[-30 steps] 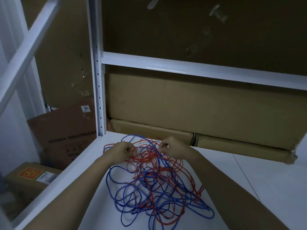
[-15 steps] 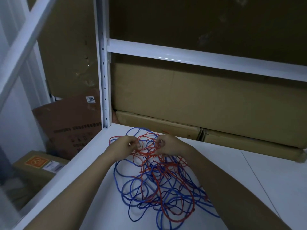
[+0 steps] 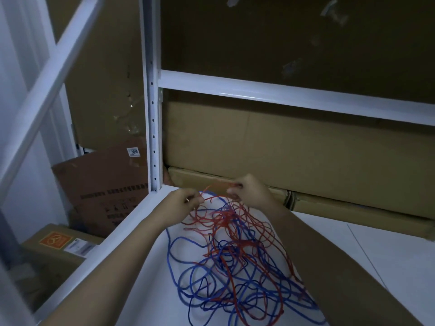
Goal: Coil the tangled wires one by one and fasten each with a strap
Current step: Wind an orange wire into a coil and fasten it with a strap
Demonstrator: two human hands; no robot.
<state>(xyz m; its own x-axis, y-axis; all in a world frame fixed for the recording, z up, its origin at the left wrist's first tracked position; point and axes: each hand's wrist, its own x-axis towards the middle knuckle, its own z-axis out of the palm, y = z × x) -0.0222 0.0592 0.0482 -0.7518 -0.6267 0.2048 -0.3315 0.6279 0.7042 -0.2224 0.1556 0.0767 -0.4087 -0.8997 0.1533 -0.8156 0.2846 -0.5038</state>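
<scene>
Wires lie in a loose heap on the white shelf (image 3: pixel 376 243), near its back left corner: thin red wire (image 3: pixel 244 250) and blue wire (image 3: pixel 188 274) looped through each other in many overlapping curls. Left hand (image 3: pixel 182 201) pinches a red strand with curled fingers; right hand (image 3: pixel 249 191) pinches the same red wire, lifting a short span between them above the heap. Cardboard boxes (image 3: pixel 294 147) stand behind the shelf's back edge.
</scene>
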